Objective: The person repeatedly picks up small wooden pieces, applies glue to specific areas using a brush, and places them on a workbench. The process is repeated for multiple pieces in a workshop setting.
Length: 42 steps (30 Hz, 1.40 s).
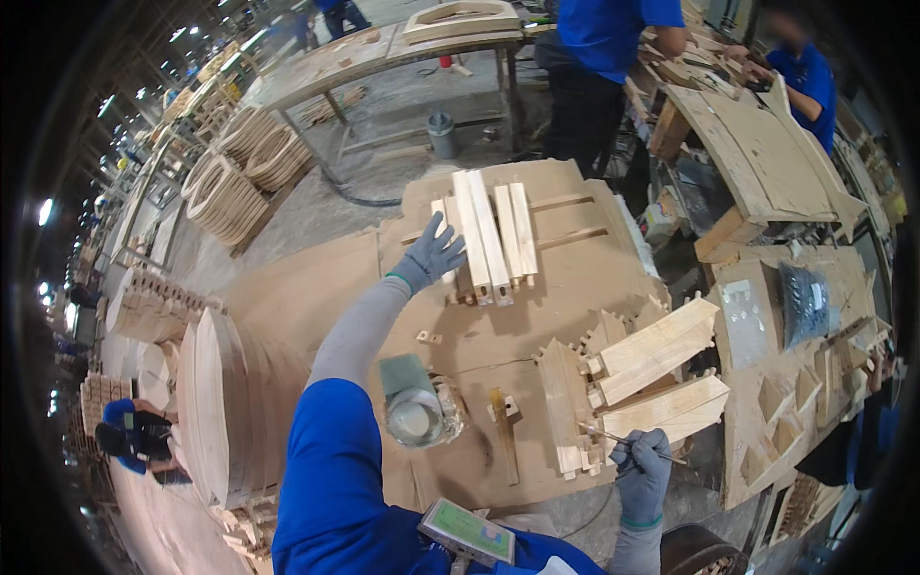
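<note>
My left hand (429,259), in a grey glove, is spread at the left side of a row of pale wooden bars (482,235). Its fingertips overlap the leftmost bar; whether they press on it I cannot tell. My right hand (642,470), also gloved, is closed around a thin brush-like stick (613,436). The stick's tip points left, over the ends of a pile of wooden pieces with dowels (661,407). Between my arms stands a plastic-wrapped pot (414,419) with pale contents, beside a green block (402,374). A narrow wooden-handled tool (505,446) lies to its right.
Cardboard (335,259) covers the work surface. Curved wooden panels (230,412) are stacked at the left. A bench with a plastic bag of dark small parts (805,305) stands on the right. Other people in blue (613,38) work beyond, near a long table (355,57).
</note>
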Each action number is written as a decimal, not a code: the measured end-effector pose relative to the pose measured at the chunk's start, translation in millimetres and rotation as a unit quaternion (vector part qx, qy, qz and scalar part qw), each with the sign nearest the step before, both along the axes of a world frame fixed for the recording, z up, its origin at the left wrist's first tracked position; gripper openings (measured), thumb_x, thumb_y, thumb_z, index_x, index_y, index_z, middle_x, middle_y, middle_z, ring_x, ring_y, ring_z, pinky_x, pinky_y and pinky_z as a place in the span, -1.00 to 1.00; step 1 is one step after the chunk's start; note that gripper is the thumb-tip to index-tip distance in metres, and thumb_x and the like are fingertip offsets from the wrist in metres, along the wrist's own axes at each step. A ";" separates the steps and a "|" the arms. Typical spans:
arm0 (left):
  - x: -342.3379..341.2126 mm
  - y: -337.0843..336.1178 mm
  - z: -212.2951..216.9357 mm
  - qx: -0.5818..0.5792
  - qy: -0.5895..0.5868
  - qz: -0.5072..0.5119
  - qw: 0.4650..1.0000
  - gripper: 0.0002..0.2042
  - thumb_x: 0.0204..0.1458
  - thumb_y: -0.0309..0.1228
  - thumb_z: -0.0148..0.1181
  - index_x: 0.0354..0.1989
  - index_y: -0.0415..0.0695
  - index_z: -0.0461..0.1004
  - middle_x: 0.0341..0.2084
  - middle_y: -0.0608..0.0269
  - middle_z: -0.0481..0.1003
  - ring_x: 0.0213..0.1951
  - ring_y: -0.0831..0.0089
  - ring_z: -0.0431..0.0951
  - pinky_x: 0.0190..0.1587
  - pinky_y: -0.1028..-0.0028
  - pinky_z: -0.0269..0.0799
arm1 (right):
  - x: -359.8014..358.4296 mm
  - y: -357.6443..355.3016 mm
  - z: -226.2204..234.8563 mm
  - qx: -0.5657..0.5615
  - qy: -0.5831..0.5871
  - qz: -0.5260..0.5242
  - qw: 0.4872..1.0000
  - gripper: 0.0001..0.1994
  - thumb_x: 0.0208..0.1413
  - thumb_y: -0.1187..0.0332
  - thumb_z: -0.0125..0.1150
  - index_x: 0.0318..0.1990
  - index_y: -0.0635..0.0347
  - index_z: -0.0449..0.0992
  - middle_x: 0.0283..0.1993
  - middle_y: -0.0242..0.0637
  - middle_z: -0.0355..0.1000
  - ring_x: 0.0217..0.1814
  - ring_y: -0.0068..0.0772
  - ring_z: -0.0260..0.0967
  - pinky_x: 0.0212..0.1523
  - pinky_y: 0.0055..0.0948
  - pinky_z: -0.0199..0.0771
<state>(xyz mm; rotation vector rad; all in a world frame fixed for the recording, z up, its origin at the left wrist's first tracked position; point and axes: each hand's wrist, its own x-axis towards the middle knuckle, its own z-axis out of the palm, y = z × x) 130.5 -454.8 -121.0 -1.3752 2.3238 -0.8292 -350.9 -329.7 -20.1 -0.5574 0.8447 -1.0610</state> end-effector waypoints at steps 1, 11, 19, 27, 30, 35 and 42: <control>-1.0 4.1 3.2 -0.046 0.039 -0.006 0.998 -0.55 -0.17 -0.43 0.10 0.01 0.04 0.34 0.01 0.24 0.32 0.06 0.17 0.30 0.28 -0.16 -0.02 | 0.7 -2.6 -0.9 -0.002 -0.002 0.005 1.000 -0.91 0.07 0.54 0.02 -0.40 0.17 0.26 -0.36 -0.27 0.31 -0.39 -0.50 0.31 -0.30 -0.53 0.44; -80.4 153.3 139.9 -0.268 0.329 0.170 0.889 -0.41 -0.24 -0.18 0.30 0.06 0.00 0.32 0.10 0.14 0.25 0.15 0.08 0.20 0.25 -0.19 -0.13 | 31.3 -15.0 -5.2 -0.100 0.009 0.026 0.995 -0.90 0.15 0.53 0.01 -0.19 0.21 0.32 -0.16 -0.28 0.36 -0.25 -0.45 0.35 -0.19 -0.52 0.45; -97.2 412.4 222.3 -0.315 0.275 0.474 0.775 -0.13 -0.27 -0.02 0.39 0.21 -0.21 0.16 0.19 -0.19 0.11 0.27 -0.13 0.04 0.29 -0.04 -0.14 | 90.9 20.9 16.3 -0.280 -0.014 0.146 0.949 -0.63 0.28 0.39 -0.13 0.21 0.28 0.19 0.00 -0.13 0.41 -0.02 -0.23 0.44 -0.01 -0.25 0.53; -136.1 537.4 161.6 -0.459 0.529 0.495 0.514 -0.14 -0.14 -0.23 0.37 0.25 -0.40 0.00 0.17 -0.26 0.14 0.20 -0.06 0.16 0.22 0.18 0.09 | 206.3 133.2 62.5 -0.204 -0.063 0.391 0.895 -0.47 0.30 0.27 -0.14 0.35 0.11 -0.09 0.14 0.02 0.23 -0.05 -0.11 0.44 -0.11 -0.15 0.57; -151.1 541.6 160.7 -0.440 0.563 0.474 0.515 -0.17 -0.11 -0.27 0.35 0.25 -0.40 0.00 0.14 -0.23 0.19 0.16 0.01 0.22 0.19 0.21 0.13 | 260.9 183.5 36.7 -0.241 -0.173 0.469 0.832 -0.38 0.23 0.38 -0.04 0.37 0.12 -0.17 0.24 0.00 0.10 0.14 -0.09 0.31 0.05 -0.09 0.47; -173.3 509.7 163.3 -0.332 0.826 0.293 0.350 -0.44 0.13 -0.37 0.04 0.25 -0.36 0.05 0.16 -0.08 0.19 0.16 0.25 0.25 0.22 0.34 0.13 | 329.3 232.1 22.1 -0.441 0.063 0.345 0.826 -0.18 0.09 0.35 0.20 0.35 0.37 -0.24 0.30 0.09 0.04 0.22 -0.24 0.23 0.10 -0.34 0.38; -141.3 490.0 147.6 -0.169 0.984 0.000 -0.063 -0.22 0.10 0.26 -0.28 0.27 -0.18 0.09 0.07 0.05 0.30 0.06 0.21 0.35 0.16 0.22 0.26 | 283.7 252.3 100.0 -0.314 0.199 0.423 0.826 -0.09 -0.01 0.29 0.34 0.33 0.43 -0.20 0.25 0.09 0.13 0.17 -0.33 0.28 -0.01 -0.48 0.42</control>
